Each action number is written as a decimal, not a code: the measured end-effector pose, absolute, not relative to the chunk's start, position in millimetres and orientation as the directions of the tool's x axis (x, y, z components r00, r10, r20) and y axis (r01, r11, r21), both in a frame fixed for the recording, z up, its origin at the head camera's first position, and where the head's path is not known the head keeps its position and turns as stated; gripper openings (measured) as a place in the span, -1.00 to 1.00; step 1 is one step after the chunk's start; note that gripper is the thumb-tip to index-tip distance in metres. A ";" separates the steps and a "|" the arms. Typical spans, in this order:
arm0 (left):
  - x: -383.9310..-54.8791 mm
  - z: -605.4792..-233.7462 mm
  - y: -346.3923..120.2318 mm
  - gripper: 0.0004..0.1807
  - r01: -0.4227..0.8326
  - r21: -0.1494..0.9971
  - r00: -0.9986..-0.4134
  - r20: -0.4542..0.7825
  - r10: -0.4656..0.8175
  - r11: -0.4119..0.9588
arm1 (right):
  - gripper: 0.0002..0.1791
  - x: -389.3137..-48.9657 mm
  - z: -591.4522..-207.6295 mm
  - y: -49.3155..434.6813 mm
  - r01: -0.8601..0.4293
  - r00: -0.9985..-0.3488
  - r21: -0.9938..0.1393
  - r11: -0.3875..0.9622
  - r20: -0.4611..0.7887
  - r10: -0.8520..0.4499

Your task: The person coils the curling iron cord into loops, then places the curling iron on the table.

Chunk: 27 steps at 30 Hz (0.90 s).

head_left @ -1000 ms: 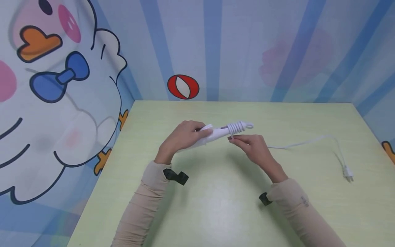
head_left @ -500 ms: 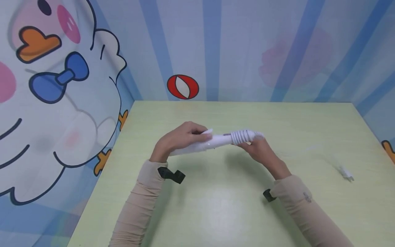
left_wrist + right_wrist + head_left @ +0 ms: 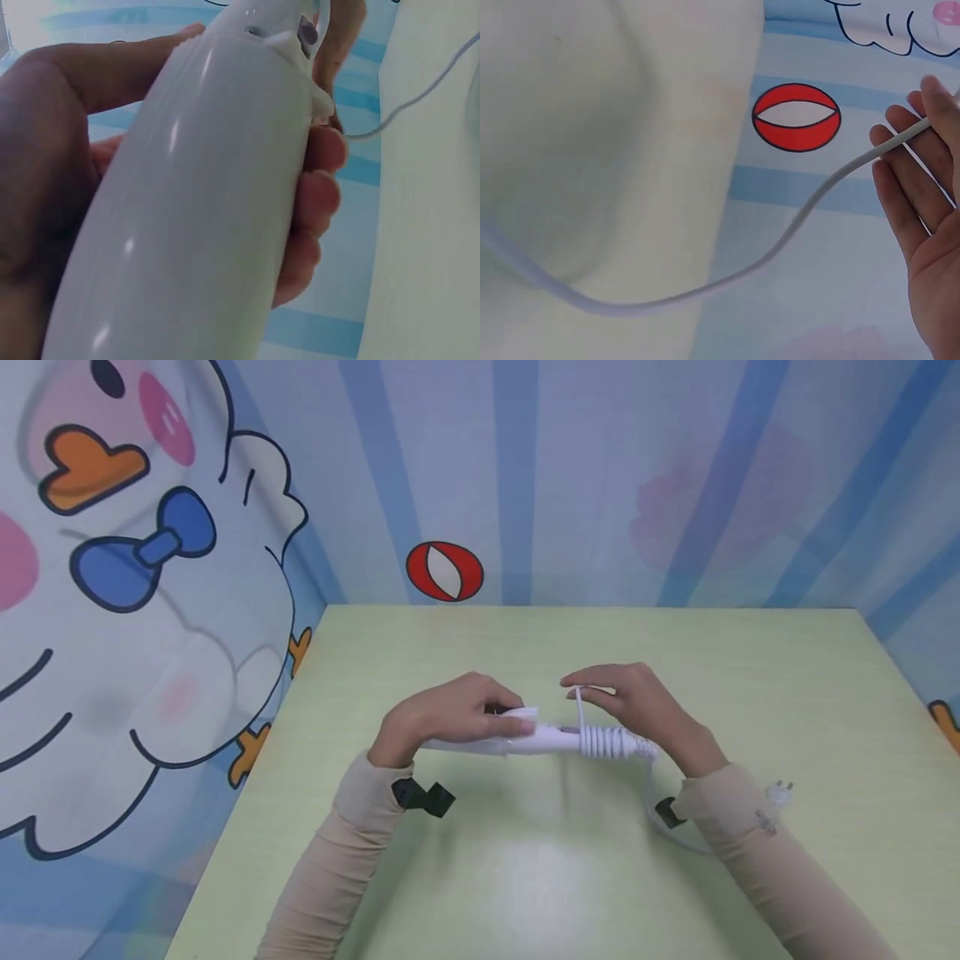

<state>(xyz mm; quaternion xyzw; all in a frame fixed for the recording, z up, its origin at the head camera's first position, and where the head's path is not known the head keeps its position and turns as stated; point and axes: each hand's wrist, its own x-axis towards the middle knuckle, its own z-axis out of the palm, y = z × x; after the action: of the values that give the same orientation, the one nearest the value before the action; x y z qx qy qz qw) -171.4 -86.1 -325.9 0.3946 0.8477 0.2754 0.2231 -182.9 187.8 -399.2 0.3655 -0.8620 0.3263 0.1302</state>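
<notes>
Likely winding cord (image 3: 602,743) round appliance (image 3: 553,741) | left hand (image 3: 459,710): fingers wrapped round appliance | right hand (image 3: 643,700): thumb and fingers pinch cord | next probably needs another snug turn

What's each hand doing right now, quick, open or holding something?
Left hand: closed around the white appliance.
Right hand: pinching the white cord between thumb and fingers.

The right hand (image 3: 641,697) has carried the cord (image 3: 580,706) beyond the coils (image 3: 603,743); the plug (image 3: 780,793) has shifted
</notes>
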 end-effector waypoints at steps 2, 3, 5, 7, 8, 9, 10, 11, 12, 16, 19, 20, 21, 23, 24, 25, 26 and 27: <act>-170.8 -325.5 -86.0 -0.73 0.549 0.631 -0.591 -0.171 0.788 0.548 | -0.73 -185.3 -391.7 188.9 -0.728 -0.685 -0.433 0.531 0.463 -0.562; -170.7 -325.6 -85.7 -0.73 0.551 0.624 -0.591 -0.176 0.787 0.554 | -0.72 -186.3 -387.6 189.2 -0.737 -0.676 -0.423 0.528 0.464 -0.572; -170.3 -325.8 -84.6 -0.72 0.554 0.608 -0.596 -0.189 0.781 0.570 | -0.71 -188.0 -380.7 189.5 -0.746 -0.666 -0.402 0.531 0.456 -0.590; -169.2 -325.7 -83.0 -0.71 0.558 0.582 -0.601 -0.206 0.772 0.591 | -0.71 -188.8 -374.9 189.2 -0.752 -0.659 -0.380 0.538 0.441 -0.610; -168.7 -325.9 -81.9 -0.70 0.563 0.567 -0.604 -0.216 0.768 0.602 | -0.72 -188.9 -372.6 188.9 -0.755 -0.656 -0.367 0.543 0.434 -0.618; -168.1 -326.1 -80.6 -0.69 0.567 0.551 -0.605 -0.224 0.764 0.612 | -0.73 -188.7 -370.3 188.4 -0.756 -0.655 -0.353 0.551 0.426 -0.624; -167.5 -326.6 -79.1 -0.68 0.571 0.532 -0.611 -0.233 0.757 0.625 | -0.74 -188.3 -368.3 187.6 -0.757 -0.653 -0.337 0.560 0.420 -0.630; -166.9 -327.3 -77.8 -0.67 0.575 0.513 -0.616 -0.241 0.750 0.637 | -0.75 -187.8 -366.4 186.8 -0.761 -0.647 -0.319 0.564 0.420 -0.636; -166.0 -327.9 -76.5 -0.65 0.573 0.495 -0.625 -0.252 0.739 0.653 | -0.76 -187.4 -364.7 185.6 -0.768 -0.638 -0.295 0.569 0.424 -0.643; -163.8 -333.5 -70.4 -0.66 0.534 0.418 -0.693 -0.281 0.663 0.735 | -0.81 -183.9 -359.3 181.7 -0.784 -0.607 -0.211 0.584 0.459 -0.648; -162.1 -339.1 -66.3 -0.66 0.473 0.358 -0.766 -0.284 0.577 0.805 | -0.83 -181.3 -358.0 179.5 -0.772 -0.609 -0.169 0.613 0.472 -0.637; -161.8 -341.3 -64.9 -0.66 0.451 0.341 -0.789 -0.280 0.547 0.825 | -0.83 -180.6 -358.3 179.0 -0.764 -0.615 -0.162 0.624 0.473 -0.631; -161.7 -343.8 -63.7 -0.65 0.427 0.331 -0.812 -0.268 0.518 0.841 | -0.83 -179.8 -358.6 178.6 -0.754 -0.625 -0.156 0.639 0.470 -0.623; -162.2 -349.0 -61.6 -0.64 0.384 0.323 -0.852 -0.236 0.466 0.865 | -0.84 -178.1 -359.8 177.7 -0.731 -0.645 -0.148 0.666 0.469 -0.604; -162.8 -351.8 -60.8 -0.64 0.365 0.325 -0.870 -0.216 0.444 0.873 | -0.84 -177.2 -360.5 177.2 -0.721 -0.653 -0.148 0.677 0.470 -0.593; -164.0 -354.5 -60.3 -0.64 0.349 0.328 -0.885 -0.194 0.424 0.878 | -0.83 -176.6 -361.8 176.9 -0.711 -0.661 -0.149 0.687 0.474 -0.581; -165.3 -356.6 -59.9 -0.64 0.334 0.332 -0.898 -0.171 0.405 0.882 | -0.83 -175.9 -363.0 176.4 -0.701 -0.668 -0.153 0.696 0.481 -0.567; -166.8 -358.5 -59.9 -0.63 0.321 0.334 -0.911 -0.148 0.385 0.887 | -0.84 -175.2 -364.5 175.8 -0.691 -0.675 -0.159 0.705 0.490 -0.551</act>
<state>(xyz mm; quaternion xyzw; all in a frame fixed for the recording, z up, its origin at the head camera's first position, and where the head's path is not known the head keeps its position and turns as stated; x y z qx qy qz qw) -166.8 -59.9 -358.5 0.1828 0.9655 0.1527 0.1057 -175.2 175.8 -364.5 0.3451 -0.8997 0.1681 0.2078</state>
